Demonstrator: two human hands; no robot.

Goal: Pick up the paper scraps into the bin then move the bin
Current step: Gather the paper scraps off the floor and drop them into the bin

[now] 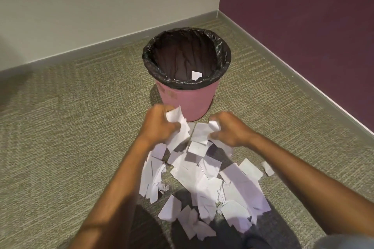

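both hands are blurred, their fingers partly hidden by paper. the left hand [159, 124] clenches torn white paper scraps [202, 180]; the right hand [231, 130] grasps more. the pile lies on the grey-green carpet [60, 127], just before the round pink plastic bin [186, 100] with a black liner [148, 60], near the room's corner; one scrap [196, 75] lies inside.

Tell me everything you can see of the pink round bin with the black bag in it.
The pink round plastic bin stands upright on the green-grey carpet, near the corner of the room. A crinkled black plastic liner is folded over its rim. One white paper scrap lies inside, low against the liner.
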